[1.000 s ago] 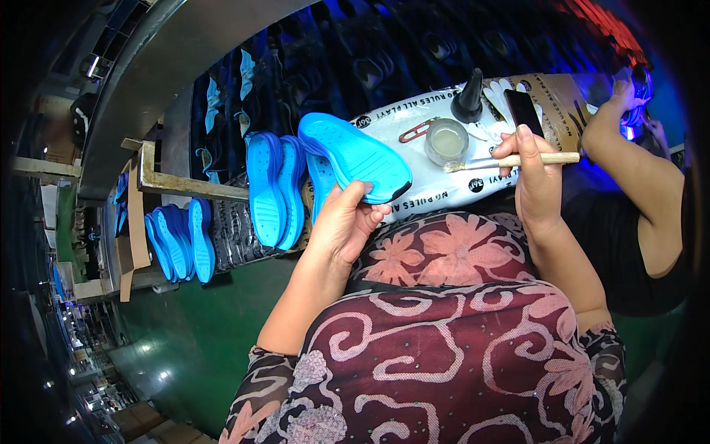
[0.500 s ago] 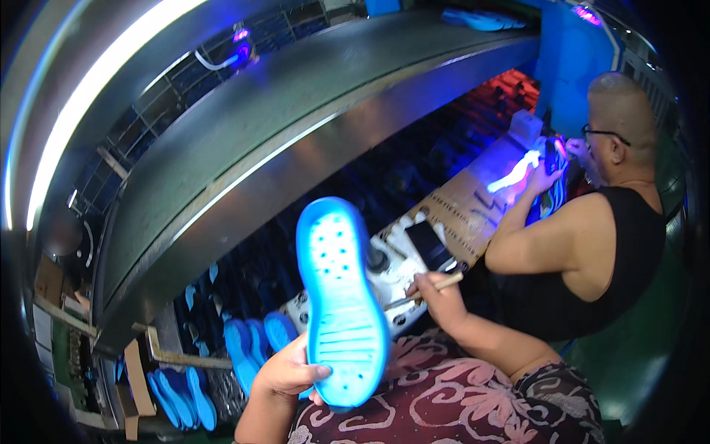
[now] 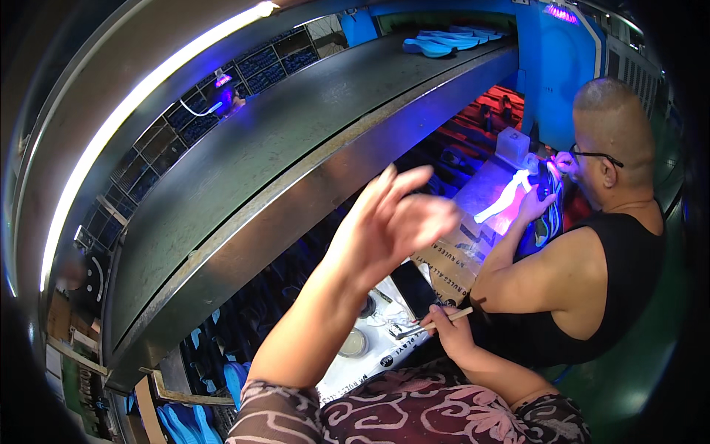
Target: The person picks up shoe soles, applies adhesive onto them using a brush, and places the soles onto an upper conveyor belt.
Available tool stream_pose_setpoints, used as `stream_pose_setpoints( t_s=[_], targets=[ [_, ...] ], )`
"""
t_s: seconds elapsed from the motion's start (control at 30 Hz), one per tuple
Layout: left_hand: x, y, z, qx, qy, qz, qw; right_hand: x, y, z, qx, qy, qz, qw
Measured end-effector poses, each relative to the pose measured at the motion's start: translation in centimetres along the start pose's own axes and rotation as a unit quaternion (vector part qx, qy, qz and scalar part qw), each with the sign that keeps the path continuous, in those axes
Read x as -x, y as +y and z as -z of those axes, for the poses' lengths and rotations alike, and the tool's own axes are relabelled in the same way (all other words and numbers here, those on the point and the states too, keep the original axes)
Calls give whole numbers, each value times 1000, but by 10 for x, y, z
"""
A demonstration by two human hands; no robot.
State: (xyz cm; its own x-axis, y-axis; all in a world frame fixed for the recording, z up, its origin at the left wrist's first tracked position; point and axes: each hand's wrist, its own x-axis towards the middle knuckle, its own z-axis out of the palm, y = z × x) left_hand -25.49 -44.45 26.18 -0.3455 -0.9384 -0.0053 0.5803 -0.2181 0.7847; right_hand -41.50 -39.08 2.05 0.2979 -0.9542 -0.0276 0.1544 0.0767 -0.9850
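Note:
My left hand (image 3: 392, 229) is raised in front of the conveyor's metal side. It holds nothing, its fingers are loosely curled and apart, and motion blurs the fingertips. Low over the work surface, my right hand (image 3: 452, 333) is closed around the pale wooden handle of a brush (image 3: 460, 314), whose tip points left. Beneath that tip is the white, printed covering (image 3: 370, 364) of the work surface. A round open container (image 3: 353, 343) stands on it beside my left forearm. Just beyond my right hand lies a dark phone (image 3: 414, 287).
A long dark conveyor belt (image 3: 244, 166) runs across, carrying several blue shoe soles (image 3: 444, 43) at its far end. More blue soles (image 3: 185, 423) stand at lower left. A co-worker in a black top (image 3: 614, 266) sits at right, handling a shoe part under violet light.
The blue sole has left my left hand, which has risen away to the right. More soles show on the belt's far end. My right hand keeps the brush, slightly lower.

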Motion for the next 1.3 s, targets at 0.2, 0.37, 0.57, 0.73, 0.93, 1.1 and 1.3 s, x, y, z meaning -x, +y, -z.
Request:
stream_pose_setpoints(
  t_s=[0.2,0.37,0.57,0.73,0.93,1.1,1.3],
  targets=[
    [199,-57,142,-269,342,-86,896,1,13,-13,-37,-33,-3,999],
    [414,-96,221,-580,644,-130,482,9,21,-42,-61,-57,-39,996],
    [539,-173,282,-624,612,165,457,20,16,-85,-12,-144,-32,989],
    [542,-177,300,-590,636,155,472,32,16,-93,42,-119,-37,991],
    [536,-186,295,-301,698,116,640,32,25,-93,54,-71,-23,996],
    [534,-190,277,-274,720,-58,634,32,23,-109,74,-102,-18,992],
    [486,-161,198,89,617,-128,772,32,16,-119,75,-118,-19,990]
  ],
)
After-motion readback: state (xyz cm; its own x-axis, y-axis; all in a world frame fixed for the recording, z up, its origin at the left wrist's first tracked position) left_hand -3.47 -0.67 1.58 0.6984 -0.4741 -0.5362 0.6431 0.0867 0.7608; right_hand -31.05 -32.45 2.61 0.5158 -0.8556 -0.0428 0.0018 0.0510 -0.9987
